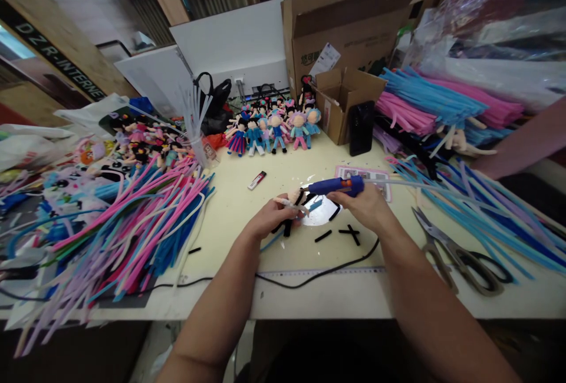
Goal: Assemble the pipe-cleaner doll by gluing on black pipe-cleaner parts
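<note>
My right hand (pixel 368 206) grips a blue hot glue gun (pixel 331 185), with a long pale glue stick (pixel 407 182) running out of its back to the right. The gun's nozzle points left and is close to a small doll piece (pixel 295 199) of cream and black pipe cleaner. Pinched around that piece is my left hand (pixel 270 217); whether the nozzle touches it I cannot tell. Beneath the gun lies a shiny white patch (pixel 317 212) on the table. Short black pipe cleaner pieces (pixel 350 233) lie in front of it.
Scissors (pixel 460 253) lie at the right beside blue pipe cleaners (pixel 477 212). Pink and blue pipe cleaners (pixel 132 235) are heaped at the left. Finished dolls (pixel 274 129) stand at the back by a cardboard box (pixel 345 100). A black cord (pixel 305 284) crosses the front.
</note>
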Action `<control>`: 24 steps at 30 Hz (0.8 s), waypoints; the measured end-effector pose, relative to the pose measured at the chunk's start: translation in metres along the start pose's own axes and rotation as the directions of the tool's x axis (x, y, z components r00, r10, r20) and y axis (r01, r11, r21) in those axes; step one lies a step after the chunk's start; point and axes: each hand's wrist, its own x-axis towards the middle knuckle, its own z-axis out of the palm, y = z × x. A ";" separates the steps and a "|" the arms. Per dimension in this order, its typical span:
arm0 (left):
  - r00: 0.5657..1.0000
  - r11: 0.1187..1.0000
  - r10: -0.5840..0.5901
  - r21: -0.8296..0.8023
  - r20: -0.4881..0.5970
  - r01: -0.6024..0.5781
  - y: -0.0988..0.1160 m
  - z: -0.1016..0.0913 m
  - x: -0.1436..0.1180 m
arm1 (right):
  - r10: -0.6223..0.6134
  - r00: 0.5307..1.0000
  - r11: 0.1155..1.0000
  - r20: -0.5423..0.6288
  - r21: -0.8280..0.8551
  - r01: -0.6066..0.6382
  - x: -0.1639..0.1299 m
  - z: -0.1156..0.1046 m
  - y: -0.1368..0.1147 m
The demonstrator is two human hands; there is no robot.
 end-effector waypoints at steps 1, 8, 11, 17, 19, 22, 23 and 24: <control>1.000 1.000 0.002 0.002 0.002 -0.002 0.001 0.000 0.000 | 0.007 1.000 1.000 -0.002 -0.001 -0.007 0.000 0.000 -0.001; 1.000 0.999 0.005 -0.038 0.005 -0.005 0.005 0.003 -0.002 | 0.012 1.000 0.999 0.023 0.033 -0.013 -0.001 -0.002 -0.004; 1.000 0.998 0.021 -0.054 0.014 -0.020 0.005 0.002 -0.002 | 0.006 1.000 0.999 0.028 0.046 -0.007 -0.001 -0.002 -0.004; 0.999 0.998 0.038 -0.044 0.010 -0.037 0.002 0.002 -0.001 | -0.021 0.999 0.996 0.043 0.082 0.017 -0.001 -0.003 -0.004; 0.999 0.998 0.038 -0.041 0.010 -0.037 0.003 0.002 -0.001 | -0.012 0.999 0.997 0.048 0.078 0.008 0.000 -0.003 -0.003; 0.999 0.999 0.037 -0.028 0.014 -0.037 0.004 0.002 -0.002 | -0.007 0.999 0.997 0.043 0.076 0.004 0.000 -0.003 -0.002; 0.999 0.999 0.038 -0.025 0.017 -0.038 0.004 0.002 -0.002 | -0.013 0.999 0.997 0.039 0.076 0.010 0.000 -0.003 -0.002; 0.999 0.999 0.039 -0.025 0.019 -0.039 0.004 0.002 -0.002 | -0.018 0.999 0.997 0.034 0.076 0.015 0.000 -0.003 -0.001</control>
